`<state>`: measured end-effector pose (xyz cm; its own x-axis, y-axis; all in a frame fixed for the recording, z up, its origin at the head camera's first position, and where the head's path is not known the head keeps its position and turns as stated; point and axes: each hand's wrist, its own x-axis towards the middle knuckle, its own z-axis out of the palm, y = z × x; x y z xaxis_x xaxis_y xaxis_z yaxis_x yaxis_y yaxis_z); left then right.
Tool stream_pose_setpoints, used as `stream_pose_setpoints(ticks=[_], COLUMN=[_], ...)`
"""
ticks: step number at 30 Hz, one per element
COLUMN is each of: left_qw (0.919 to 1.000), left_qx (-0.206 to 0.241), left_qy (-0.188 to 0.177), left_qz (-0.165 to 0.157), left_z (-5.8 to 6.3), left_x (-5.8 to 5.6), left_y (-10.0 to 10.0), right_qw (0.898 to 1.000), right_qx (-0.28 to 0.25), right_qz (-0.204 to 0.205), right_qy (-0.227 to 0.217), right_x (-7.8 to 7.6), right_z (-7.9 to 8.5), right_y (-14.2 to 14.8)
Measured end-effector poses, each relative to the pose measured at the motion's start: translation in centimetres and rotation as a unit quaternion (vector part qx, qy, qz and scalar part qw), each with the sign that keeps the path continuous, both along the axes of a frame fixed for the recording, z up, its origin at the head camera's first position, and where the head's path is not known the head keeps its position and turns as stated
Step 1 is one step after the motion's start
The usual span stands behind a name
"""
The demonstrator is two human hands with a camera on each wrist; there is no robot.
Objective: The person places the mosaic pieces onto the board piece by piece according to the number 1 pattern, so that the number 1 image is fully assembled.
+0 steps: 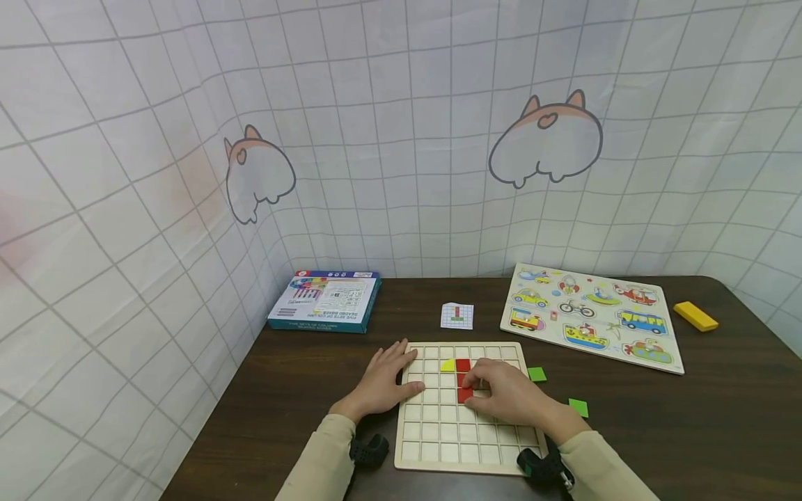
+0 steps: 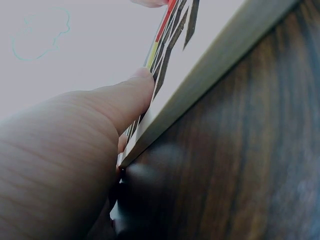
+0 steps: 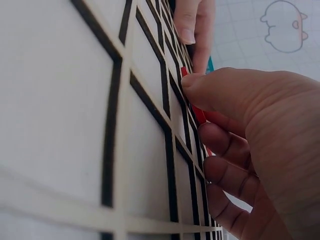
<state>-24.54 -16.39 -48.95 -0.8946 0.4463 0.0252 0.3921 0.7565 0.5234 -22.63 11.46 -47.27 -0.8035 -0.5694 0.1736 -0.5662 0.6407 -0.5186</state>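
White gridded fabric (image 1: 401, 236) hangs behind a dark wood bench (image 1: 269, 431), with a pale grid board (image 1: 431, 453) sitting on it. Left hand (image 1: 381, 382) is spread loosely over the board's left edge; right hand (image 1: 510, 393) is pinching the lowest red square (image 1: 463, 396) of three in a column. Small yellow piece (image 1: 447, 365) sits left of the top one.

The head view is bright, the left wrist view's backdrop (image 2: 105, 45) overexposed.

Two hands (image 1: 382, 381), apparently three red squares (image 1: 462, 365), two green squares (image 1: 578, 408), one rounded yellow piece (image 1: 447, 366), one grid board (image 1: 449, 433)
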Motion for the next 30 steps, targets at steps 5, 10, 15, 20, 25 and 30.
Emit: stream_pose_setpoints(ticks=[5,10,15,20,25,30], left_qw=[1.0000,1.0000,1.0000,1.0000,1.0000,1.0000], left_qx=[0.000,0.001,-0.001,0.001,-0.003,-0.001], left_qy=[-0.002,-0.001,0.001,0.000,0.000,-0.004], left_qz=[0.001,0.003,0.002,0.002,0.002,0.005], left_z=[0.0,0.0,-0.2,-0.1,-0.1,0.0], left_x=[0.0,0.0,-0.1,-0.1,-0.1,0.0], left_y=[0.0,0.0,-0.1,0.0,0.0,0.1], right_qw=[1.000,1.000,1.000,0.999,0.999,0.998], right_qx=[0.000,-0.004,-0.012,-0.028,-0.030,-0.029], right_qz=[0.002,0.007,0.003,-0.012,-0.039,-0.063], right_qy=[0.003,-0.004,-0.014,-0.017,-0.013,-0.004], right_x=[0.0,-0.1,-0.4,-0.6,-1.0,-1.5], right_z=[0.0,0.2,0.5,1.3,2.3,2.8], right_y=[0.0,0.2,0.8,2.1,3.9,5.8])
